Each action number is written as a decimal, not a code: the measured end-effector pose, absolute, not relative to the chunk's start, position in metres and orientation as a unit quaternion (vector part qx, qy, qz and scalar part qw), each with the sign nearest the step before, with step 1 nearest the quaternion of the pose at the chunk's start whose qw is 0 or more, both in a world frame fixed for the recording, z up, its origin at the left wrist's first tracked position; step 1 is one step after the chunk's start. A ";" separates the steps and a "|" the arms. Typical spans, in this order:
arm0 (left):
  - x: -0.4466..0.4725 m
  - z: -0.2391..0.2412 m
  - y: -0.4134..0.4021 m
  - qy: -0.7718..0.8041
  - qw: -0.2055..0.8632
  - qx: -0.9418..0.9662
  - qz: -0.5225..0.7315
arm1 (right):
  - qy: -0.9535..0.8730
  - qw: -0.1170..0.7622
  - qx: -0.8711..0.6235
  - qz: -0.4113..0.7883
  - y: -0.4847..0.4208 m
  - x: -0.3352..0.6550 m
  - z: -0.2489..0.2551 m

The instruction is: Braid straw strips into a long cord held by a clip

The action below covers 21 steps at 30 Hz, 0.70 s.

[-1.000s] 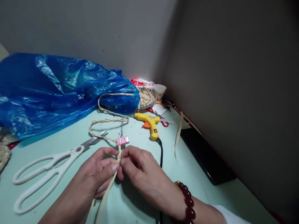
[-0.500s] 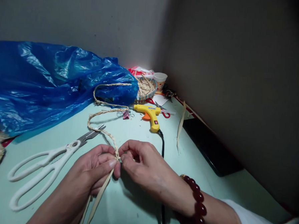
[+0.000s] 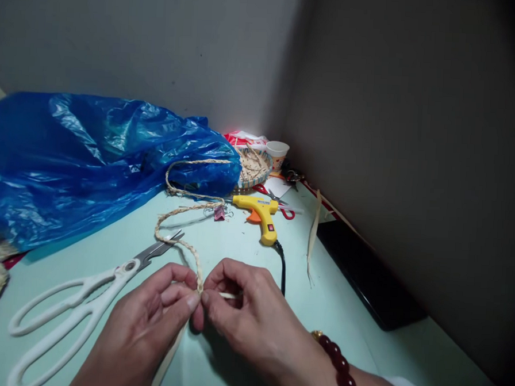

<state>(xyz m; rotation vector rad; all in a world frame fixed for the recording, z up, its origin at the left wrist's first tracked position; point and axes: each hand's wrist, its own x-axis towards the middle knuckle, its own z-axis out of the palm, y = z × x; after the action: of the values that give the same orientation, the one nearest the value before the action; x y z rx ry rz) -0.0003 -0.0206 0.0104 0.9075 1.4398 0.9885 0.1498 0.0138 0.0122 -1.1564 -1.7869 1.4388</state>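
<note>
My left hand (image 3: 147, 320) and my right hand (image 3: 242, 313) meet fingertip to fingertip low in the middle of the view. Both pinch the near end of a braided straw cord (image 3: 181, 244), where loose flat strands (image 3: 166, 361) trail down toward me. The cord snakes away over the pale green table (image 3: 237, 249) to the blue bag. A small pink binder clip (image 3: 219, 214) lies beside the cord farther back, apart from my hands. A string of dark red beads (image 3: 343, 376) is on my right wrist.
Big white-handled scissors (image 3: 70, 313) lie left of my hands. A blue plastic bag (image 3: 82, 155) fills the back left. A yellow glue gun (image 3: 260, 213) with a black cable, a woven basket (image 3: 252, 167), a paper cup (image 3: 278, 152), a loose straw strip (image 3: 313, 233) and a black slab (image 3: 365, 276) sit toward the right wall.
The pink binder clip was on the cord right at my fingers a second ago; it now lies farther back on the table. My hands stay pinched on the cord's end.
</note>
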 end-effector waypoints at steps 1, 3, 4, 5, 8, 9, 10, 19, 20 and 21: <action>0.000 0.011 -0.020 0.620 0.539 0.393 0.414 | -0.667 0.279 -0.446 0.527 0.014 0.149 0.012; 0.001 0.010 -0.020 0.637 0.521 0.398 0.405 | -0.672 0.272 -0.470 0.503 0.013 0.147 0.011; 0.000 0.009 -0.020 0.641 0.516 0.400 0.405 | -0.675 0.269 -0.477 0.494 0.013 0.147 0.011; 0.000 0.007 -0.020 0.641 0.512 0.401 0.408 | -0.677 0.266 -0.482 0.489 0.013 0.147 0.012; -0.003 -0.002 -0.017 0.630 0.511 0.399 0.427 | -0.681 0.256 -0.498 0.472 0.013 0.147 0.013; -0.004 -0.005 -0.016 0.629 0.512 0.396 0.431 | -0.682 0.255 -0.505 0.463 0.012 0.146 0.013; -0.006 -0.007 -0.015 0.628 0.515 0.394 0.430 | -0.682 0.255 -0.512 0.456 0.012 0.145 0.012; -0.011 0.004 -0.009 0.640 0.449 0.492 0.384 | -0.780 0.226 -0.442 0.381 0.029 0.156 0.023; -0.010 0.006 -0.010 0.643 0.439 0.496 0.384 | -0.792 0.231 -0.440 0.354 0.039 0.159 0.026; -0.009 0.007 -0.010 0.646 0.433 0.499 0.381 | -0.803 0.241 -0.451 0.306 0.050 0.161 0.029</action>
<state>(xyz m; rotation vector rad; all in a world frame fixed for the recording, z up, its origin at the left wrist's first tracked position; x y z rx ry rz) -0.0088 -0.0101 0.0067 1.2443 1.6098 0.9486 0.1611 0.0499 0.0295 -1.2326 -2.1971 0.8376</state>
